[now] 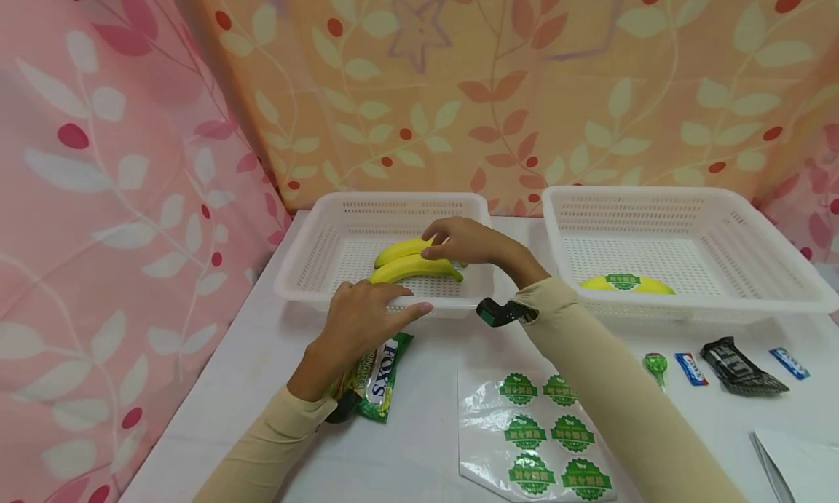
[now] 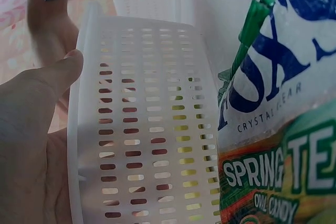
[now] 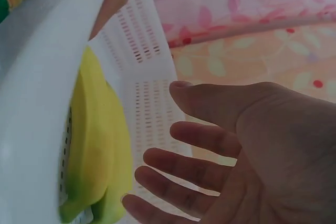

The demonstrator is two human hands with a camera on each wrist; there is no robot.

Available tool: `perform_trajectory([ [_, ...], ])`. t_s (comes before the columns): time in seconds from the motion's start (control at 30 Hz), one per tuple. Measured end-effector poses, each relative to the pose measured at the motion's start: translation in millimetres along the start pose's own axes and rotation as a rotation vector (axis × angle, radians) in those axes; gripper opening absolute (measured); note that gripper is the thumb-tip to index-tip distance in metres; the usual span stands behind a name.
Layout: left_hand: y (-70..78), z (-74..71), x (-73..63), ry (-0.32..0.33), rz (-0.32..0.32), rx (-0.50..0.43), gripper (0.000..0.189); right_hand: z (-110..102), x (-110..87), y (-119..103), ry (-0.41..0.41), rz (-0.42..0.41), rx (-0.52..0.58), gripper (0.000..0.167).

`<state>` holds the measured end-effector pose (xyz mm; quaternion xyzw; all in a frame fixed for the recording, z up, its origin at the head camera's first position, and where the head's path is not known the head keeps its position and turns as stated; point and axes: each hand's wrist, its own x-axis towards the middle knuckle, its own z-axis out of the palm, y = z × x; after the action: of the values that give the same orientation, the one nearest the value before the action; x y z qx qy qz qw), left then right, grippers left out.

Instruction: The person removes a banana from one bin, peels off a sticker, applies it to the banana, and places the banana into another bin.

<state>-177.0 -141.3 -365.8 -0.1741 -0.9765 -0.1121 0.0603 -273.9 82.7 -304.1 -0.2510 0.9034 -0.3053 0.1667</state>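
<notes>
Two yellow bananas [image 1: 419, 268] lie side by side in the left white basket [image 1: 314, 295]. My left hand [image 1: 359, 315] straddles that basket's front rim, thumb outside and fingers inside, gripping it. Part of its fingers is hidden behind the rim. Above the bananas hovers my right hand [image 1: 468, 242], fingers loosely spread and holding nothing. In the right wrist view, a gap shows between the right hand [image 3: 252, 145] and the bananas [image 3: 100, 145]. A green FOX'S candy bag [image 1: 380, 379] lies below the left hand, partly covered by that wrist.
The right white basket [image 1: 688, 303] contains a yellow item with a green label [image 1: 625, 283]. A sticker sheet [image 1: 485, 416] lies in front, partly under the right forearm. To the right are a lollipop [image 1: 655, 366], a black packet [image 1: 741, 368], small blue packets [image 1: 691, 370] and tweezers [image 1: 770, 466].
</notes>
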Motion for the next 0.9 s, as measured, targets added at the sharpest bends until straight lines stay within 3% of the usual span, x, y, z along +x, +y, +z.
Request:
perform_trajectory([
  [0.3, 0.7, -1.5, -0.7, -0.005, 0.005, -0.009, 0.064, 6, 28.9, 5, -0.095, 0.113, 0.078, 0.058],
  [0.53, 0.2, -0.7, -0.3, -0.006, -0.003, -0.001, 0.066, 10, 35.3, 9, -0.128, 0.209, 0.122, 0.054],
  [0.9, -0.2, 2.0, 0.5, 0.005, -0.001, -0.017, 0.065, 14, 39.7, 10, -0.157, 0.295, 0.129, 0.055],
])
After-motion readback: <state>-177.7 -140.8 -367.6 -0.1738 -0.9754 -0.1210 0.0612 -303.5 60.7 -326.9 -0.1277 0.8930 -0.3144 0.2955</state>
